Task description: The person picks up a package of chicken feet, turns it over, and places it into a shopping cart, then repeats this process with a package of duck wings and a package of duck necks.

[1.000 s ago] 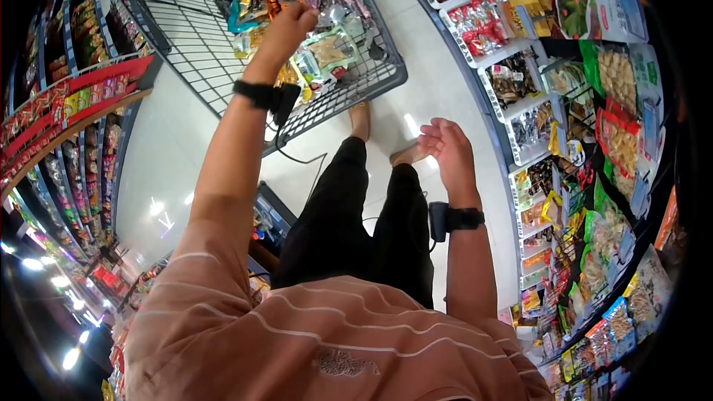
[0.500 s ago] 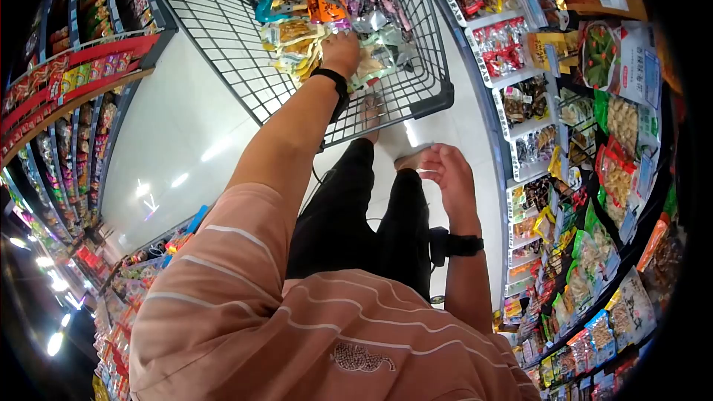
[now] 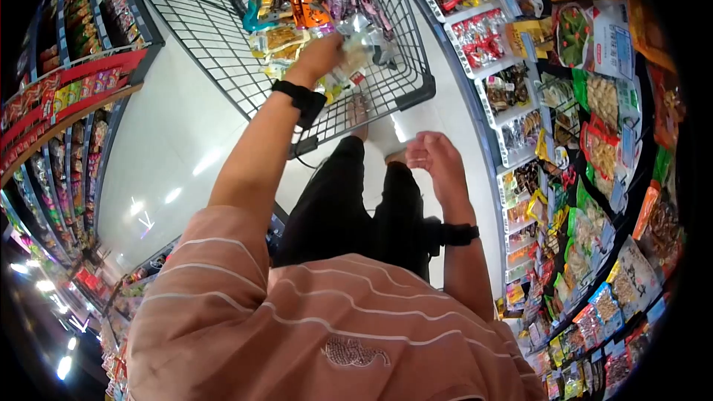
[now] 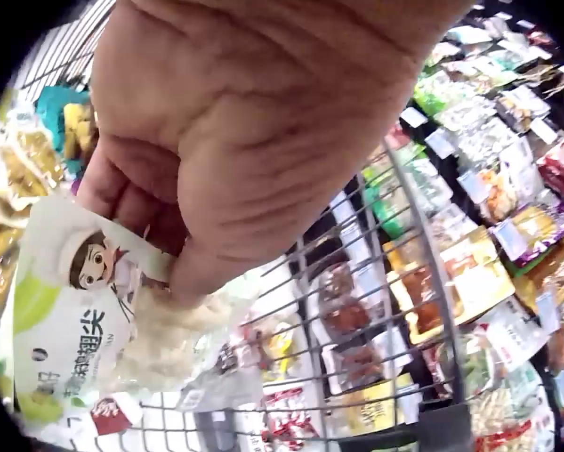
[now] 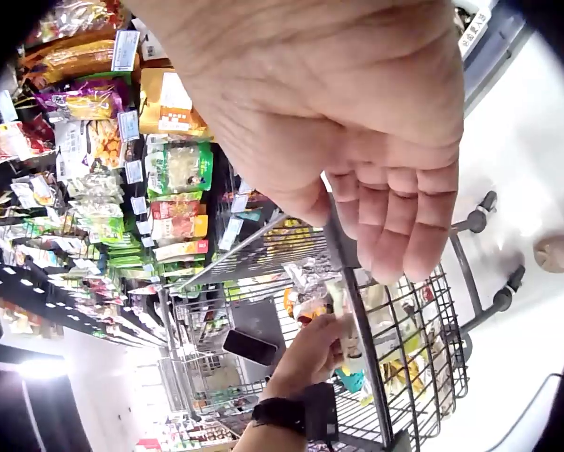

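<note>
My left hand [image 3: 321, 57] reaches into the shopping cart [image 3: 371, 115] and pinches a white and pale-green snack bag [image 4: 84, 320]. A cartoon chef and dark lettering mark the bag's front, and a clear window shows pale food inside. The left wrist view has the thumb over the bag's edge, with the other fingers partly hidden behind it. Beside it in the cart lie yellow snack packs [image 3: 282, 43] and orange-and-black packets [image 3: 306, 0]. My right hand [image 3: 437, 162] hangs loosely by the cart's near end, fingers relaxed and holding nothing.
Shelves of bagged snacks [image 3: 603, 96] line the right side, close to the cart. Another shelf with a red strip [image 3: 111, 67] stands at the left across the pale floor [image 3: 160, 156]. A dark phone [image 5: 250, 347] lies at the cart's far end.
My left hand came down from above the packets onto the near bags, and now pinches the white and pale-green one. The right hand stays beside the cart, nearly still.
</note>
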Demonstrator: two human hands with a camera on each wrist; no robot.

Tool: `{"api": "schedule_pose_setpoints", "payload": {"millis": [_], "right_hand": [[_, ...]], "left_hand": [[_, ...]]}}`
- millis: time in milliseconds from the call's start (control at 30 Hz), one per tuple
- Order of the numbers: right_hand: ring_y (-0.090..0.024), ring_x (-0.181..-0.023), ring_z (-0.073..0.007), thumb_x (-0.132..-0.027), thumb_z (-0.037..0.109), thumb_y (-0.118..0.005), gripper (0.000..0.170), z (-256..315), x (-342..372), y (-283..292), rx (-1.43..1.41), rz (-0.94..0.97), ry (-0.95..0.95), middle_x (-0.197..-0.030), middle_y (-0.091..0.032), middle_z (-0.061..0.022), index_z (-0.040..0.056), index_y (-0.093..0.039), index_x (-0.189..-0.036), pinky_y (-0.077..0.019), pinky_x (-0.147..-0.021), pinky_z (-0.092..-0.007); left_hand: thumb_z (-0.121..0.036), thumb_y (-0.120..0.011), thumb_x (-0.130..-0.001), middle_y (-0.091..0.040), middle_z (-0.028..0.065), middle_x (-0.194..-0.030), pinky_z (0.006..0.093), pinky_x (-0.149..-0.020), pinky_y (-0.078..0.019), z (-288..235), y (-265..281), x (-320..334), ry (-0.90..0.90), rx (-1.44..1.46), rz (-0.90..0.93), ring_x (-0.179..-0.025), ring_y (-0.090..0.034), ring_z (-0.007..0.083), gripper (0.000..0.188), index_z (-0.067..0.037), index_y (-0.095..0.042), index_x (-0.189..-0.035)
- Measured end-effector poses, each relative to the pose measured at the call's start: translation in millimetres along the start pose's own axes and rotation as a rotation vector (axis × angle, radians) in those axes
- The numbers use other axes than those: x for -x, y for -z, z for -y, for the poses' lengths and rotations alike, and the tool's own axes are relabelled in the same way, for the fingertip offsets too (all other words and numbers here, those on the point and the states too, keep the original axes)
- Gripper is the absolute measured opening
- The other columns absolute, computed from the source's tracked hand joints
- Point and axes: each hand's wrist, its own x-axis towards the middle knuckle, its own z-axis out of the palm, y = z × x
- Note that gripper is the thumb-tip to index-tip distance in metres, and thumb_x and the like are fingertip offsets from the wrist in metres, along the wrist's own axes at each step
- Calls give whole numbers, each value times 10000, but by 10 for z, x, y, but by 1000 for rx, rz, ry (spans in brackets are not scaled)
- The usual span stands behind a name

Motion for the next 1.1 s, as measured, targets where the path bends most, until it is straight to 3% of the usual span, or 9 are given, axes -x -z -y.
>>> {"api": "schedule_pose_setpoints", "payload": {"millis": [267,333,433,600,733,833,900,967,1100], "right_hand": [[-644,-964,-180,-966,102,-528,283,624,109,-313,147,-40,383,-1154,-628,-145,-11,-547,-1224,-521,-857,-304],[-624,-1040,-199,-933,53,-557,340,773,112,-441,215,-31,544,-1235,-591,-152,-5,-531,-1267,-506,-907,-321],[-571,-1169,-244,-868,-6,-618,464,959,116,-610,453,-39,831,-1340,-531,-160,32,-518,-1320,-474,-974,-349],[-486,-1282,-317,-778,-7,-701,550,1090,224,-642,914,-182,1172,-1426,-456,-174,99,-570,-1302,-421,-1042,-389],[-515,-1254,-329,-776,18,-711,438,1063,353,-409,969,-117,1090,-1283,-590,-180,72,-639,-1205,-402,-1051,-401],[-603,-1064,-187,-889,61,-640,280,1059,559,-324,612,-64,783,-1108,-668,-94,6,-635,-1163,-463,-942,-314],[-589,-930,-84,-951,104,-598,241,963,515,-115,333,-3,606,-1020,-664,-23,-25,-620,-1154,-487,-828,-244],[-603,-901,-84,-956,129,-607,268,963,567,-31,129,13,472,-1023,-667,-51,-22,-605,-1177,-500,-807,-248],[-608,-908,-86,-966,172,-609,317,822,545,186,-109,-34,421,-1065,-660,-64,-36,-594,-1205,-501,-821,-248]], "left_hand": [[-154,-616,-923,-650,49,-942,226,-697,-489,-484,1165,585,-59,795,-407,-818,-605,92,394,-19,-553,-1287],[-171,-592,-921,-611,137,-1177,258,-857,-471,-767,1323,724,-37,934,-327,-1019,-581,152,502,14,-481,-1375],[-122,-585,-926,-647,59,-978,221,-712,-492,-946,1273,807,-219,1003,-197,-839,-604,92,397,-39,-553,-1313],[-84,-525,-933,-645,113,-1151,252,-852,-525,-1418,955,1089,-42,1244,123,-978,-641,145,336,-15,-599,-1254],[-194,-539,-975,-670,119,-1031,281,-731,-563,-1567,683,1260,-20,1339,307,-849,-665,146,328,-5,-593,-1237],[-393,-488,-1014,-679,106,-955,274,-649,-554,-1702,608,1317,61,1363,517,-762,-650,136,450,4,-604,-1192],[-518,-411,-1007,-676,102,-889,284,-659,-554,-1728,549,1344,91,1299,524,-731,-651,155,577,-3,-611,-1174],[-604,-326,-1004,-656,72,-786,269,-625,-515,-1815,507,1332,149,1150,465,-666,-612,143,679,-9,-644,-1084],[-541,-509,-971,-611,3,-768,226,-626,-430,-1971,424,1258,32,1012,365,-673,-544,90,533,-33,-669,-998]]}}
